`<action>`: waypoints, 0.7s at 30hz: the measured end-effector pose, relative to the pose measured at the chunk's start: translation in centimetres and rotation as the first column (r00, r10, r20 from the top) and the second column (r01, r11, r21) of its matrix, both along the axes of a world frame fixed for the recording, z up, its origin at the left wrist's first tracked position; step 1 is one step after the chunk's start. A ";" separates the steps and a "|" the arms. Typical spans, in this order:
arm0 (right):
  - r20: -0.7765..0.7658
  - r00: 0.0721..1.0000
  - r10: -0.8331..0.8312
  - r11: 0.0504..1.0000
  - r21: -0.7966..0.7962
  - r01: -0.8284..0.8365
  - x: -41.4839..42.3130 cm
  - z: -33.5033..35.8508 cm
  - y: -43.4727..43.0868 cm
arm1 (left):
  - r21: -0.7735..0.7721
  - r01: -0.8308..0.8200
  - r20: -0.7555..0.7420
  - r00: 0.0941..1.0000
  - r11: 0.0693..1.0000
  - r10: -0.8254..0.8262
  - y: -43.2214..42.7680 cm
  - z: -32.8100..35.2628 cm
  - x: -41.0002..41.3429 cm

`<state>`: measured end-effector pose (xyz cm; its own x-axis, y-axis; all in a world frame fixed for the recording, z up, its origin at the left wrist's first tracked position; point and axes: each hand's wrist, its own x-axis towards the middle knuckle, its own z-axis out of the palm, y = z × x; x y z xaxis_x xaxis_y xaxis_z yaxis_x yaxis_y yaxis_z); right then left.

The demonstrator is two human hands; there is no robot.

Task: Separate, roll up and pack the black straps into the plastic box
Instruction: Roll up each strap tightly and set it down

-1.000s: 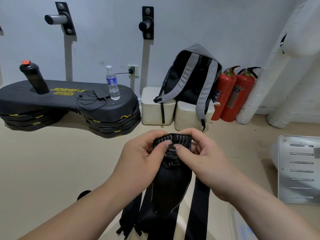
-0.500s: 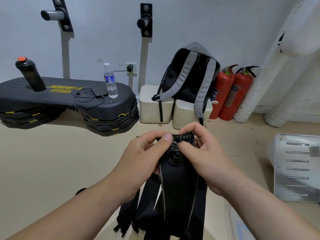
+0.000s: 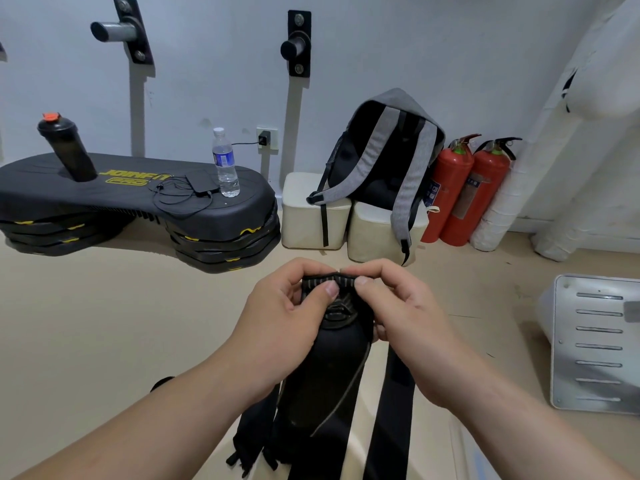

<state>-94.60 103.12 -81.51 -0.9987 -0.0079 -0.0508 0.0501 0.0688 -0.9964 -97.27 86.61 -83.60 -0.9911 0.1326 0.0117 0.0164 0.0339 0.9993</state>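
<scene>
Grip: striped end of the black straps [image 3: 327, 375] pinched between left hand [image 3: 287, 317] and right hand [image 3: 401, 313] | Place: centre, tails hung toward 6 o'clock | Change: thumbs drawn closer together than a second ago | Judged: rolling barely begun, nothing packed

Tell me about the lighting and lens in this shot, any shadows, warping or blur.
Head view: soft, even light; the wall pegs cast pale shadows straight down; the wide lens bows the white pipe at the right edge; the left hand, right hand and black strap are sharp, though the strap's dark fabric hides detail.
</scene>
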 end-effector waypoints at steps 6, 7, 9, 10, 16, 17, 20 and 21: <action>0.033 0.998 -0.062 0.996 -0.056 0.064 -0.1 -0.3 -0.3 | 0.022 0.030 -0.009 1.000 0.999 -0.030 0.1 0.1 0.2; 0.036 0.997 -0.068 0.995 -0.066 0.070 -0.1 -0.3 -0.5 | 0.030 0.041 -0.007 0.999 0.999 -0.041 0.1 0.2 0.3; 0.041 0.996 -0.076 0.992 -0.096 0.080 -0.2 -0.3 -0.6 | 0.049 0.064 -0.004 0.998 0.997 -0.064 0.0 0.2 0.3; 0.044 0.996 -0.084 0.991 -0.102 0.088 -0.1 -0.2 -0.7 | 0.054 0.071 -0.002 0.997 0.996 -0.071 0.0 0.2 0.3; 0.057 0.992 -0.110 0.984 -0.132 0.117 0.1 -0.1 -0.4 | 0.089 0.085 0.043 0.995 0.992 -0.089 0.1 0.5 0.5; 0.056 0.992 -0.115 0.984 -0.131 0.122 0.1 -0.1 -0.5 | 0.096 0.091 0.049 0.994 0.991 -0.096 0.2 0.5 0.6; 0.056 0.990 -0.129 0.982 -0.133 0.136 -0.1 -0.1 -0.4 | 0.088 0.102 0.081 0.991 0.991 -0.109 0.4 0.6 0.6; 0.060 0.989 -0.132 0.981 -0.132 0.139 -0.2 -0.1 -0.3 | 0.087 0.104 0.099 0.989 0.991 -0.112 0.5 0.7 0.7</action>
